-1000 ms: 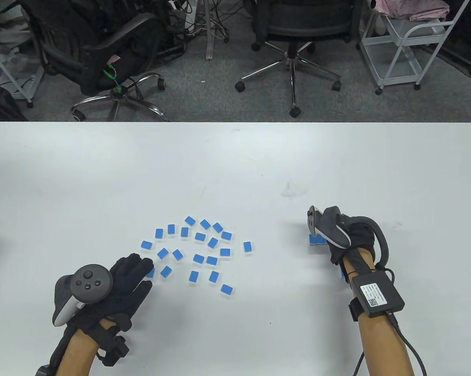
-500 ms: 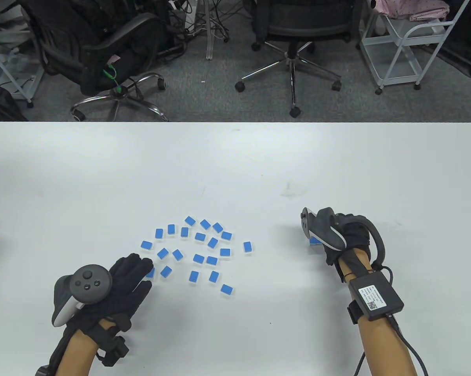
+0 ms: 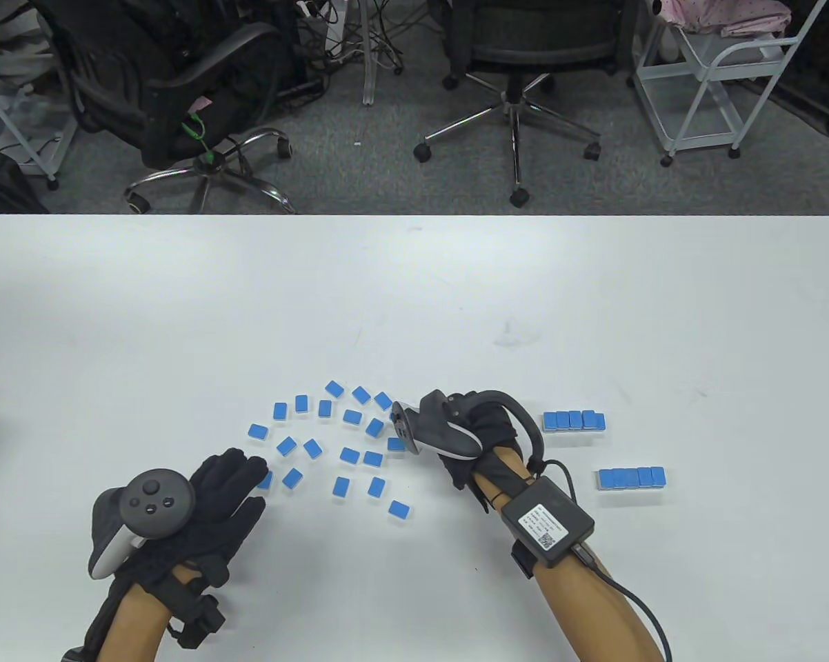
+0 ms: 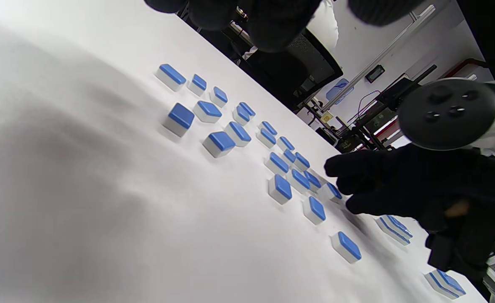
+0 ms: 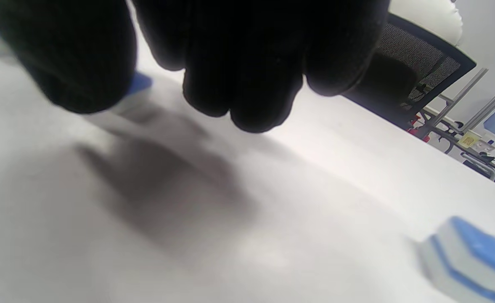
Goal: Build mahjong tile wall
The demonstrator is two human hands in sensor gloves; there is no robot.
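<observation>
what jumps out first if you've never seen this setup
Most striking is the scatter of blue-backed mahjong tiles lying loose on the white table, near its front edge. To their right sit two neat short rows of tiles, one behind the other. The black-gloved right hand reaches into the scatter's right edge, and the left hand lies flat at its left.

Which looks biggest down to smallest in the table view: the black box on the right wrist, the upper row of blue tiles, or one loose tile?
1. Black box, largest.
2. Upper row of blue tiles, narrower; the box sits nearer the camera, so this order is unsure.
3. Loose tile, clearly smallest.
</observation>
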